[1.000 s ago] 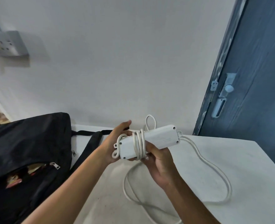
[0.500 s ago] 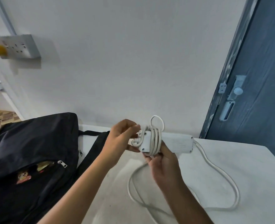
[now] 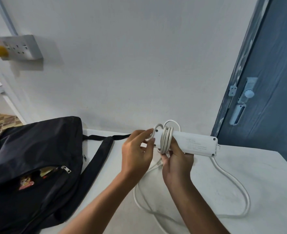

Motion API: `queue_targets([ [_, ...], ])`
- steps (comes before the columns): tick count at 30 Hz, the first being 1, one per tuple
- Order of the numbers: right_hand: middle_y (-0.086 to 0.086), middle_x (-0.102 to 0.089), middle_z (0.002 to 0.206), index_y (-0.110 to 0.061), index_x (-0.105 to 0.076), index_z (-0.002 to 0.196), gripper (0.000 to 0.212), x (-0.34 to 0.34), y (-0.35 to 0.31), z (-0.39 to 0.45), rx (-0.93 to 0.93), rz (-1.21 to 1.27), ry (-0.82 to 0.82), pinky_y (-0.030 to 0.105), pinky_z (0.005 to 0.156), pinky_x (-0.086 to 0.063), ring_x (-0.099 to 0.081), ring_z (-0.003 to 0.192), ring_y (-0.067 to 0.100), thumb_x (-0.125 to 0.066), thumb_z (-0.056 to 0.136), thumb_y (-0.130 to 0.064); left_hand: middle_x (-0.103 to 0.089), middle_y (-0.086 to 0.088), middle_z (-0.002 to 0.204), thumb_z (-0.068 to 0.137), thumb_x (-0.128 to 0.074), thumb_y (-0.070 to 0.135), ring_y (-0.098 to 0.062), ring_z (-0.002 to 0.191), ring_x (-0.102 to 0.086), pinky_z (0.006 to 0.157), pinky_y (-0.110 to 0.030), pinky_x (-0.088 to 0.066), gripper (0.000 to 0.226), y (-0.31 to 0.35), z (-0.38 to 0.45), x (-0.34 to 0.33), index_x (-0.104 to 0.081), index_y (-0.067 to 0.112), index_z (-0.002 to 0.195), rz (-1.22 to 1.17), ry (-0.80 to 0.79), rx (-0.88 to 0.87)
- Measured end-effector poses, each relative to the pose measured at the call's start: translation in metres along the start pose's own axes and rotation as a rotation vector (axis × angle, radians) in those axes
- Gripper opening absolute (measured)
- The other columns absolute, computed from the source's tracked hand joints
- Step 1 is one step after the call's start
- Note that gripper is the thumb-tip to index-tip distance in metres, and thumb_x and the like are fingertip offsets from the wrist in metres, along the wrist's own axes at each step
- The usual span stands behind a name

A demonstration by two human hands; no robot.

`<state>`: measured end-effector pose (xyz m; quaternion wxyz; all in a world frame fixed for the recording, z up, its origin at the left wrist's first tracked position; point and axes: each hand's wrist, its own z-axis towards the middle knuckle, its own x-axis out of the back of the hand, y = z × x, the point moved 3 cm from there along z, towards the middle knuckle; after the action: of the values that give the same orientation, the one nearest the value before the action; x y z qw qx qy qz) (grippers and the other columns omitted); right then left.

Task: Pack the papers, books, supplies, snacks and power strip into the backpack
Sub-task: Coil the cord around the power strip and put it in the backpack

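I hold a white power strip [image 3: 193,144] level above the white table [image 3: 266,174], its back side up. My right hand [image 3: 176,159] grips it from below near its left end, over several turns of white cord [image 3: 166,139] wound around the body. My left hand [image 3: 136,151] pinches a loop of that cord at the strip's left tip. The loose cord [image 3: 232,181] trails in a big loop on the table. The black backpack [image 3: 29,159] lies at the left, a pocket unzipped with colourful packets showing inside.
A backpack strap [image 3: 98,154] runs across the table towards my left hand. A wall socket [image 3: 19,48] with a yellow plug is at upper left. A blue door [image 3: 266,98] stands to the right of the table.
The strip has turned so its labelled back faces up and sits more level. The cord turns have bunched near its left end, and my left hand has moved to pinch the loop there.
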<state>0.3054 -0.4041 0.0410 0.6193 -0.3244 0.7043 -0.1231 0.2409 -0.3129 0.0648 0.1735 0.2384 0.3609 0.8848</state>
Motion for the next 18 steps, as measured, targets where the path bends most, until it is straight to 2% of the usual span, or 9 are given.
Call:
queue_targets([
  [4,0.009,-0.07,0.112,-0.008,-0.059,0.12,0.047,0.005,0.007,0.007,0.026,-0.012,0.022,0.048,0.086,-0.054,-0.066,0.106,0.028,-0.072,0.077,0.003,-0.061,0.01,0.097,0.085,-0.065,0.011,-0.009,0.095,-0.057,0.073,-0.024,-0.055,0.027,-0.004,0.005,-0.008,-0.066,0.019,0.111,0.094,-0.091,0.102],
  [7,0.008,-0.071,0.107,-0.01,-0.062,0.111,0.04,0.005,0.009,0.01,0.084,-0.015,0.031,0.056,0.091,-0.05,-0.067,0.103,0.03,-0.072,0.076,0.006,-0.055,0.009,0.1,0.087,-0.065,0.013,-0.008,0.092,-0.057,0.077,-0.025,-0.052,0.028,-0.004,0.01,-0.013,-0.066,0.021,0.113,0.079,-0.105,0.194],
  [11,0.01,-0.07,0.11,-0.008,-0.06,0.115,0.046,0.005,0.013,0.014,0.079,-0.001,0.046,0.058,0.093,-0.049,-0.068,0.103,0.029,-0.073,0.074,0.007,-0.054,0.007,0.109,0.086,-0.065,0.01,-0.006,0.089,-0.059,0.073,-0.017,-0.048,0.023,-0.006,0.011,-0.015,-0.069,0.025,0.103,0.036,-0.069,0.267],
  [13,0.013,-0.069,0.114,-0.007,-0.059,0.119,0.048,0.006,0.015,0.017,0.055,0.004,0.052,0.056,0.092,-0.05,-0.067,0.104,0.031,-0.073,0.074,0.007,-0.054,0.011,0.107,0.086,-0.065,0.014,-0.006,0.086,-0.061,0.069,-0.01,-0.042,0.024,-0.006,0.01,-0.014,-0.069,0.027,0.106,0.105,-0.082,0.236],
  [18,0.015,-0.067,0.117,-0.009,-0.057,0.122,0.051,0.009,0.02,0.021,-0.027,0.029,0.094,0.05,0.082,-0.055,-0.067,0.102,0.03,-0.072,0.075,0.006,-0.053,0.012,0.102,0.086,-0.066,0.013,-0.008,0.081,-0.06,0.064,-0.005,-0.036,0.024,-0.008,0.007,-0.014,-0.07,0.023,0.107,0.228,-0.107,0.14],
])
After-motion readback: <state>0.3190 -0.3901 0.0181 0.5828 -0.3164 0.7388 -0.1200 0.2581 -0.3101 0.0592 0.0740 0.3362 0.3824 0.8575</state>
